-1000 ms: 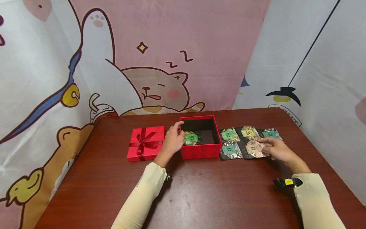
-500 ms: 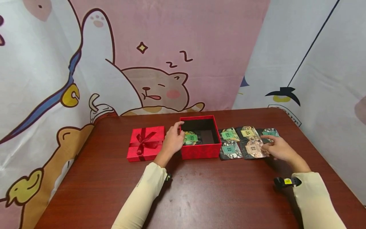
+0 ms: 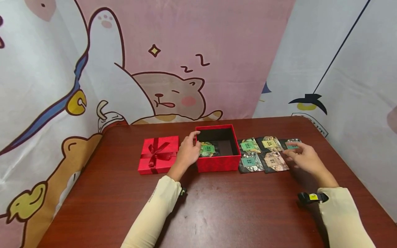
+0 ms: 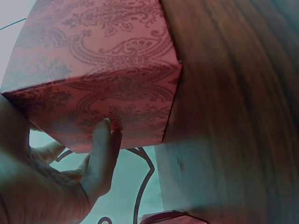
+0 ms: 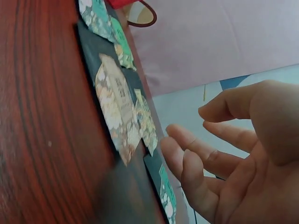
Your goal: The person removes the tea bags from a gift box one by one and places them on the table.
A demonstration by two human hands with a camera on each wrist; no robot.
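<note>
An open red gift box (image 3: pixel 218 164) with a dark inside stands on the table. My left hand (image 3: pixel 187 151) rests at its left rim, and one of its fingers (image 4: pixel 102 140) touches the patterned outer wall in the left wrist view. Inside the box lies a sachet (image 3: pixel 207 149) with a green label. My right hand (image 3: pixel 305 160) hovers with nothing in it, fingers loosely bent, at the right end of two rows of dark sachets. Nearest to it are a beige-labelled sachet (image 3: pixel 275 162) and a teal-labelled sachet (image 3: pixel 290 142), which the hand partly hides.
The red lid (image 3: pixel 167 144) with a ribbon bow lies left of the box. More sachets, among them a green-labelled sachet (image 3: pixel 249 146), a yellow-labelled sachet (image 3: pixel 269 144) and a teal-labelled sachet (image 3: pixel 250 163), lie right of the box. A cartoon-printed cloth (image 3: pixel 235 62) hangs behind the table.
My right hand has moved off the beige-labelled sachet, up and slightly right toward the teal-labelled one behind it. The beige-labelled sachet now lies flat in the front row. The left hand has stayed put.
</note>
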